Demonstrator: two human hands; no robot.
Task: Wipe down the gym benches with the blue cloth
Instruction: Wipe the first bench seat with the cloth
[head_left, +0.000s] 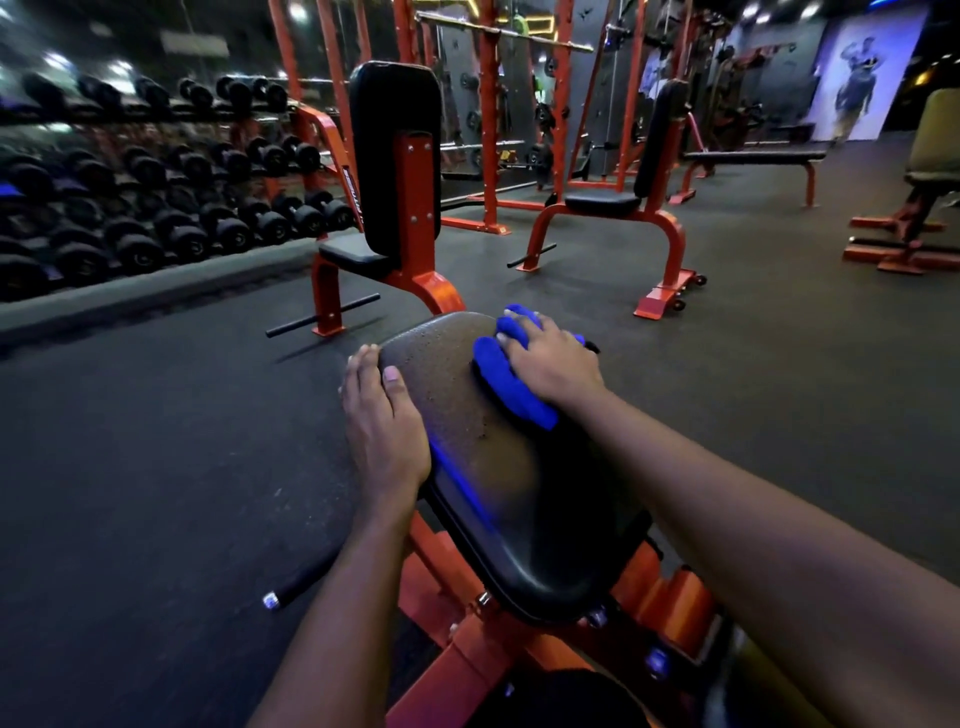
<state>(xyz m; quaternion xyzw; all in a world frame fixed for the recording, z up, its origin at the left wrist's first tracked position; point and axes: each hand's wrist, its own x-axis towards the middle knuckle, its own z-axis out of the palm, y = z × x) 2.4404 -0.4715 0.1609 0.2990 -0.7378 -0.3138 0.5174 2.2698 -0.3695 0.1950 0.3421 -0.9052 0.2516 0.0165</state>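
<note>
Head view: R hand (550, 364) sits on the bunched blue cloth (511, 387), fingers a bit apart and curled over the wad, pressing it onto the far right part of the near bench's black pad (498, 478). L hand (382, 426) braces the pad's left edge: fingers together and fairly straight down the side, thumb on top, holding nothing.

Fine droplets speckle the pad's far and middle area, so this pad looks sprayed but, IMO, mostly unwiped; the wipe is underway at the top end. Still to do, as far as I can judge: the two upright seat benches (395, 156) (660, 135), the flat bench (753, 156) behind, plus another bench at far right (935, 140). Dumbbell rack (156, 182) runs along the left.
</note>
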